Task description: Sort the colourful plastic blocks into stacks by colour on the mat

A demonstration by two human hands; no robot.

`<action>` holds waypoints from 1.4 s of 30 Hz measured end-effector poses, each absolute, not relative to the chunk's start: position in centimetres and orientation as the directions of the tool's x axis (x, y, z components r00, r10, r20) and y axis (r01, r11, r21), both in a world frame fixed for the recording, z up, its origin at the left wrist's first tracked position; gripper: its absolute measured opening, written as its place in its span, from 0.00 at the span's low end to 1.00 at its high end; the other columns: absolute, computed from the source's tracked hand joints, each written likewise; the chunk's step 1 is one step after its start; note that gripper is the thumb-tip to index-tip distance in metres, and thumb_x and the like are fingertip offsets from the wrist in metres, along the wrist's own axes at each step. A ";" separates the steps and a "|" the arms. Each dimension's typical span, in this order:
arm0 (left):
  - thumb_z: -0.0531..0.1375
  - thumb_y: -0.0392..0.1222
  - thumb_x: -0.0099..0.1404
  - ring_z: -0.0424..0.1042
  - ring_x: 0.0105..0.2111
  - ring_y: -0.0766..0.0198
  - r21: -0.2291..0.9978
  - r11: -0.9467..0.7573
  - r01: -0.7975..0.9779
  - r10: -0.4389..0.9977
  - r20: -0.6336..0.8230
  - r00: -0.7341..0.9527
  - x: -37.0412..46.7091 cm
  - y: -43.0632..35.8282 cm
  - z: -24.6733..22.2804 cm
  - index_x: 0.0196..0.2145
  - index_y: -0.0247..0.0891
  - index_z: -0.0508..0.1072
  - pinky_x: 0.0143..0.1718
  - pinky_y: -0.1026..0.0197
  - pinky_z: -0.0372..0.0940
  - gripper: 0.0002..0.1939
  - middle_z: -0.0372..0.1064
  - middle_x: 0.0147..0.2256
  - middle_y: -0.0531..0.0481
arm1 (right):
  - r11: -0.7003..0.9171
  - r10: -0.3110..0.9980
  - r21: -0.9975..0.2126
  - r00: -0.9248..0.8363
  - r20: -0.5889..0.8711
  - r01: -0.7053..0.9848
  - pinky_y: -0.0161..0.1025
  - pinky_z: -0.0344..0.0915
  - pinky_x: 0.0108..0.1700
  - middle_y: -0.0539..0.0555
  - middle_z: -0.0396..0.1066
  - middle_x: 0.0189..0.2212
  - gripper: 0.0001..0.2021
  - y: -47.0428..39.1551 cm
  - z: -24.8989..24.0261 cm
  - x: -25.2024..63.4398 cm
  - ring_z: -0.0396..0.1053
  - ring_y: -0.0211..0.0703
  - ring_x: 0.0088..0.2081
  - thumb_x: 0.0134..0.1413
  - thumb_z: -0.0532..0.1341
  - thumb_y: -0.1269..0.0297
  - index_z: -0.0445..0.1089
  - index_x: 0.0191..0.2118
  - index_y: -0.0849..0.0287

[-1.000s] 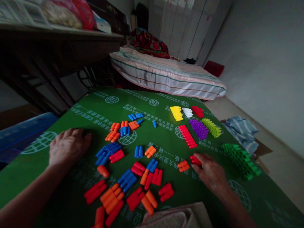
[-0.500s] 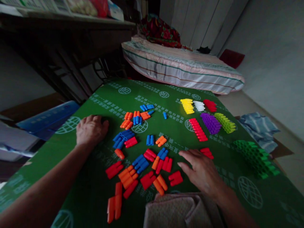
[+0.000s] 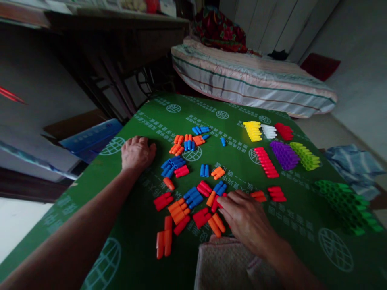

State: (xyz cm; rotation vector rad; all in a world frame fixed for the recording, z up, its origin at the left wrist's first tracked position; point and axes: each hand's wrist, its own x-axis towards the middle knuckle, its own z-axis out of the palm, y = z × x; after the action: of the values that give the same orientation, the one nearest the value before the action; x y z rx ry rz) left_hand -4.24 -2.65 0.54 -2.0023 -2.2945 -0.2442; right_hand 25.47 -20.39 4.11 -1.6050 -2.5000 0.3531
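Observation:
My right hand (image 3: 246,219) reaches into the scattered bullet-shaped plastic building pieces, its fingertips closed on a red piece (image 3: 223,197). Beside that piece lie an orange-and-blue group (image 3: 218,188), a red pair (image 3: 204,188) and an orange pair (image 3: 216,224). My left hand (image 3: 137,154) rests on the green table (image 3: 136,225), holding nothing, with its thumb apart from the slightly bent fingers. To its right are blue pieces (image 3: 173,165) and orange pieces (image 3: 177,150). My right hand hides part of the table beneath it.
At the right stand joined blocks: yellow (image 3: 252,131), white (image 3: 269,131), purple (image 3: 284,155), lime (image 3: 305,156) and green (image 3: 344,207). A grey-brown cloth (image 3: 225,262) lies at the near edge. A bed (image 3: 254,80) is behind the table, a dark desk (image 3: 121,44) at left.
My right hand has moved left and closed on a red piece, uncovering an orange piece to its right. My left hand stays resting on the table. The view has shifted left.

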 end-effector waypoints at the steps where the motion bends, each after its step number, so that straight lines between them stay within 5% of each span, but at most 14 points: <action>1: 0.43 0.52 0.64 0.60 0.55 0.43 0.066 0.129 0.989 0.975 0.172 -0.139 -4.2 -2.6 0.5 0.51 0.31 0.68 0.54 0.45 0.58 0.28 0.65 0.52 0.33 | 0.408 0.903 -0.264 -0.429 -0.022 0.874 0.40 0.62 0.40 0.53 0.73 0.34 0.09 -20.3 4.0 25.3 0.68 0.44 0.38 0.60 0.54 0.71 0.71 0.40 0.56; 3: 0.43 0.52 0.64 0.61 0.54 0.42 0.072 0.125 0.990 0.975 0.174 -0.136 -4.2 -2.7 0.6 0.50 0.31 0.68 0.53 0.45 0.58 0.29 0.65 0.52 0.32 | 0.423 0.885 -0.248 -0.456 -0.094 0.872 0.41 0.63 0.42 0.53 0.74 0.34 0.07 -20.1 3.9 24.9 0.70 0.46 0.39 0.58 0.58 0.68 0.70 0.42 0.57; 9: 0.44 0.52 0.63 0.60 0.55 0.43 0.086 0.139 0.987 0.975 0.164 -0.152 -4.0 -2.8 0.9 0.50 0.32 0.68 0.54 0.45 0.58 0.28 0.65 0.52 0.33 | 0.471 0.836 -0.191 -0.505 -0.216 0.861 0.45 0.66 0.43 0.58 0.76 0.39 0.35 -19.6 4.0 23.9 0.72 0.54 0.42 0.38 0.72 0.51 0.66 0.53 0.61; 14: 0.42 0.53 0.64 0.60 0.55 0.44 0.055 0.131 0.990 0.978 0.156 -0.138 -4.1 -2.8 0.9 0.51 0.32 0.67 0.54 0.46 0.57 0.28 0.65 0.53 0.34 | 0.539 0.822 -0.115 -0.551 -0.148 0.835 0.44 0.66 0.43 0.60 0.75 0.36 0.32 -19.6 4.0 23.5 0.72 0.53 0.41 0.41 0.72 0.52 0.68 0.50 0.65; 19: 0.42 0.54 0.63 0.59 0.55 0.42 0.070 0.126 0.989 0.979 0.153 -0.136 -4.3 -2.4 0.9 0.50 0.30 0.67 0.55 0.44 0.56 0.29 0.64 0.54 0.32 | 0.603 0.793 -0.076 -0.607 -0.053 0.794 0.42 0.66 0.37 0.59 0.75 0.31 0.11 -19.0 3.6 23.3 0.72 0.48 0.35 0.53 0.62 0.69 0.71 0.43 0.66; 22: 0.41 0.54 0.63 0.59 0.56 0.40 0.078 0.119 0.990 0.980 0.149 -0.129 -4.4 -2.2 1.0 0.51 0.29 0.67 0.55 0.43 0.56 0.31 0.63 0.54 0.30 | 0.551 0.831 -0.249 -0.552 0.071 0.796 0.38 0.64 0.35 0.54 0.73 0.26 0.06 -18.3 3.5 24.1 0.70 0.42 0.31 0.55 0.57 0.71 0.71 0.34 0.61; 25: 0.40 0.55 0.63 0.58 0.56 0.40 0.079 0.117 0.990 0.981 0.148 -0.127 -4.5 -2.2 1.1 0.52 0.29 0.66 0.55 0.43 0.56 0.32 0.62 0.55 0.30 | 0.288 0.957 -0.608 -0.253 0.145 0.740 0.34 0.61 0.29 0.49 0.70 0.21 0.09 -17.5 3.3 25.9 0.66 0.36 0.25 0.58 0.54 0.65 0.71 0.32 0.58; 27: 0.40 0.55 0.63 0.57 0.57 0.40 0.075 0.118 0.990 0.981 0.149 -0.128 -4.6 -2.1 1.1 0.53 0.30 0.66 0.55 0.43 0.56 0.33 0.62 0.55 0.30 | 0.065 0.998 -0.813 -0.040 0.051 0.579 0.32 0.58 0.25 0.47 0.67 0.19 0.10 -16.6 2.9 27.4 0.63 0.35 0.21 0.56 0.55 0.59 0.70 0.32 0.58; 30: 0.39 0.55 0.63 0.58 0.56 0.40 0.069 0.118 0.991 0.980 0.150 -0.128 -4.6 -2.2 1.1 0.52 0.29 0.66 0.54 0.43 0.56 0.33 0.62 0.55 0.30 | -0.149 0.987 -0.909 0.120 -0.110 0.389 0.32 0.58 0.22 0.48 0.67 0.18 0.12 -15.3 2.3 29.3 0.63 0.35 0.20 0.48 0.58 0.54 0.70 0.30 0.59; 38: 0.39 0.55 0.63 0.58 0.56 0.40 0.055 0.115 0.992 0.981 0.149 -0.122 -4.6 -2.1 0.8 0.51 0.30 0.67 0.54 0.43 0.56 0.32 0.62 0.54 0.31 | -0.186 0.979 -0.877 0.161 -0.127 0.444 0.33 0.61 0.25 0.50 0.71 0.21 0.12 -13.6 1.2 31.2 0.67 0.38 0.23 0.48 0.58 0.54 0.70 0.30 0.59; 42: 0.39 0.55 0.63 0.58 0.56 0.41 0.050 0.118 0.992 0.981 0.151 -0.124 -4.6 -2.1 0.7 0.51 0.31 0.66 0.55 0.44 0.56 0.32 0.62 0.55 0.32 | -0.041 0.999 -0.561 0.051 0.002 0.827 0.33 0.58 0.29 0.49 0.73 0.24 0.10 -13.8 1.8 31.2 0.68 0.38 0.28 0.56 0.56 0.60 0.72 0.33 0.56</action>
State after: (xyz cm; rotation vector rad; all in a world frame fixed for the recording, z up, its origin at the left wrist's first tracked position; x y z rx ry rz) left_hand -4.65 -2.12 0.75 -2.0240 -2.2869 -0.2116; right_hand 31.20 -13.77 1.77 -1.9231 -1.8289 0.5588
